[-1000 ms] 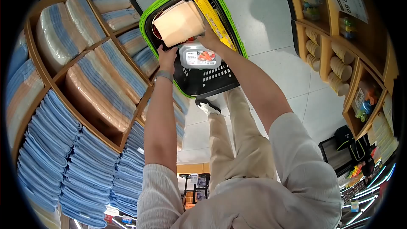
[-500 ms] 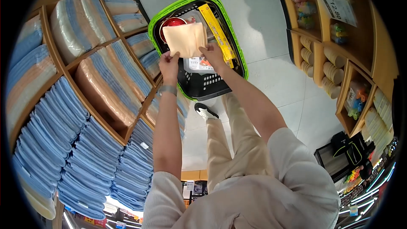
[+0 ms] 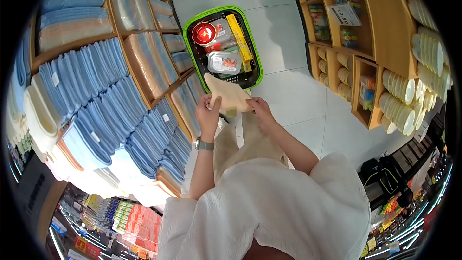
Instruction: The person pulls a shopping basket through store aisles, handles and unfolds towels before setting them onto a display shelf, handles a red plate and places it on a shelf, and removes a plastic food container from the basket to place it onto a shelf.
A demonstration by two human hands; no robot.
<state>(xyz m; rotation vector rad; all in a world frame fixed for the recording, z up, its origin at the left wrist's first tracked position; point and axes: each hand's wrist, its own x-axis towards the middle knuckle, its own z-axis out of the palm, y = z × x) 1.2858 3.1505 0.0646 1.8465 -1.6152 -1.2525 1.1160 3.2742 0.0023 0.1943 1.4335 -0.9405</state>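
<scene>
A cream folded towel (image 3: 226, 94) is stretched between my two hands, with a small tag hanging at its lower edge. My left hand (image 3: 208, 110) pinches its left side, thumb on top. At its right corner my right hand (image 3: 260, 110) grips between thumb and fingers. Just beyond the towel a black shopping basket with a green rim (image 3: 260, 62) stands on the floor. In it lie a red round item (image 3: 203, 33), clear plastic packs (image 3: 224, 63) with labels, and a long yellow box (image 3: 239, 38).
Wooden shelves on the left hold stacked blue towels (image 3: 98, 101) and plastic-wrapped striped bundles (image 3: 149, 60). On the right, shelves carry bowls (image 3: 400, 86), colourful small goods and a price sign (image 3: 344, 14). Grey tiled floor (image 3: 284, 33) runs between them.
Both hands have drawn the towel back from over the basket toward my body, uncovering the basket's contents. The view has shifted, showing more of the towel stacks on the left.
</scene>
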